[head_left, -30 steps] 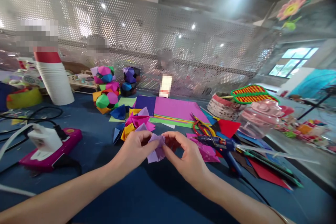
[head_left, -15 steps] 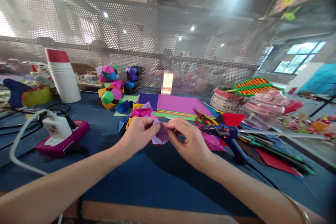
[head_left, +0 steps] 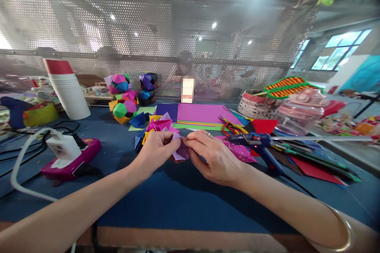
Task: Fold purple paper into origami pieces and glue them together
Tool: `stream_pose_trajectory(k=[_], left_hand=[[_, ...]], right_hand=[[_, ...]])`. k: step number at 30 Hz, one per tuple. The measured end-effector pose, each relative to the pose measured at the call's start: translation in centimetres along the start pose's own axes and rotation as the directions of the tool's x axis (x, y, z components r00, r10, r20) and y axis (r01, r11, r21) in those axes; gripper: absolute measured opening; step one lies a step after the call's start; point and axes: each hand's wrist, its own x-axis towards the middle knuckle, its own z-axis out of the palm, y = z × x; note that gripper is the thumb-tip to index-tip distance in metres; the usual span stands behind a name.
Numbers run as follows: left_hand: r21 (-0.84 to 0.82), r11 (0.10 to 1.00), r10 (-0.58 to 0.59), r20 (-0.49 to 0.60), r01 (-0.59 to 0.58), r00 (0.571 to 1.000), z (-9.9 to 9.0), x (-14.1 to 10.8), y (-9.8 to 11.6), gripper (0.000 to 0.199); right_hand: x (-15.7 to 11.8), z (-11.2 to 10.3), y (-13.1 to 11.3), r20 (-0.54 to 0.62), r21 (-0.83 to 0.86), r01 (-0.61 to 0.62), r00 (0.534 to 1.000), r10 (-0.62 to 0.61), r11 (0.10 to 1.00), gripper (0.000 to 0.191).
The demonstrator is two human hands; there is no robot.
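A small piece of folded lilac paper (head_left: 181, 153) is pinched between both hands above the blue tabletop. My left hand (head_left: 158, 148) grips its left side with thumb and fingertips. My right hand (head_left: 212, 156) is closed at the paper's right edge, its fingertips close to my left thumb and partly hiding the fold. Just behind my left hand sit folded pink paper pieces (head_left: 162, 125), with yellow and blue folded pieces beside them. To the right of my right hand lies a dark blue glue gun (head_left: 252, 140) with a glue stick in its back.
A purple paper stack (head_left: 204, 114) lies ahead, near scissors (head_left: 233, 127). Colourful paper balls (head_left: 123, 108) stand at the back left beside stacked paper cups (head_left: 67, 91). A magenta power strip (head_left: 69, 160) with cables is at left. A pink clear jar (head_left: 299, 114) stands right.
Both hands stay on the lilac paper. My right hand has turned slightly, its back now more toward me, and its fingers have drawn closer to my left thumb. The view has shifted slightly.
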Motion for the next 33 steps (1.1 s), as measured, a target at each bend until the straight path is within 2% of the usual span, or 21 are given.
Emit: stream_pose_trajectory(k=[6, 9, 11, 13, 14, 16, 20, 23, 30, 33], left_hand=[[0.010, 1.000, 0.029, -0.033, -0.028, 0.999, 0.2, 0.0, -0.1, 0.026], [0.057, 0.997, 0.059, -0.022, -0.058, 0.998, 0.2, 0.0, 0.1, 0.022], [0.095, 0.993, 0.078, -0.017, -0.076, 0.997, 0.2, 0.0, 0.2, 0.019], [0.170, 0.980, 0.114, -0.024, -0.108, 0.993, 0.1, 0.0, 0.2, 0.018], [0.226, 0.965, 0.143, -0.034, -0.132, 0.989, 0.1, 0.0, 0.1, 0.018], [0.362, 0.914, 0.218, -0.062, -0.182, 0.974, 0.0, 0.0, 0.0, 0.018], [0.584, 0.785, 0.317, -0.090, -0.208, 0.944, 0.0, -0.3, 0.0, 0.024], [0.653, 0.729, 0.337, -0.079, -0.207, 0.938, 0.2, -0.6, 0.2, 0.024], [0.651, 0.730, 0.367, -0.120, -0.206, 0.923, -0.3, -0.3, 0.2, 0.018], [0.639, 0.744, 0.375, -0.159, -0.195, 0.913, -0.8, 0.1, -0.1, 0.016]], right_hand=[[-0.4, 0.1, -0.4, -0.026, 0.042, -0.040, 0.999, 0.041, 0.998, 0.024], [-0.4, 0.0, -0.6, -0.078, 0.189, -0.142, 0.984, 0.159, 0.972, 0.023], [-0.3, 0.1, -0.6, -0.094, 0.365, -0.299, 0.931, 0.354, 0.882, 0.021], [-0.1, 0.4, -0.4, -0.041, 0.548, -0.436, 0.838, 0.544, 0.714, 0.021], [-0.1, 0.6, -0.2, 0.001, 0.611, -0.474, 0.801, 0.598, 0.634, 0.023], [0.1, 0.9, 0.0, 0.064, 0.669, -0.504, 0.771, 0.633, 0.546, 0.024], [0.4, 1.5, 0.0, 0.085, 0.648, -0.532, 0.761, 0.643, 0.545, 0.020], [0.7, 1.6, -0.4, 0.063, 0.609, -0.554, 0.747, 0.662, 0.567, 0.015], [2.8, 1.6, -0.6, 0.048, 0.534, -0.599, 0.726, 0.686, 0.597, 0.013], [3.7, 1.6, -0.6, 0.048, 0.504, -0.604, 0.733, 0.678, 0.618, 0.010]])
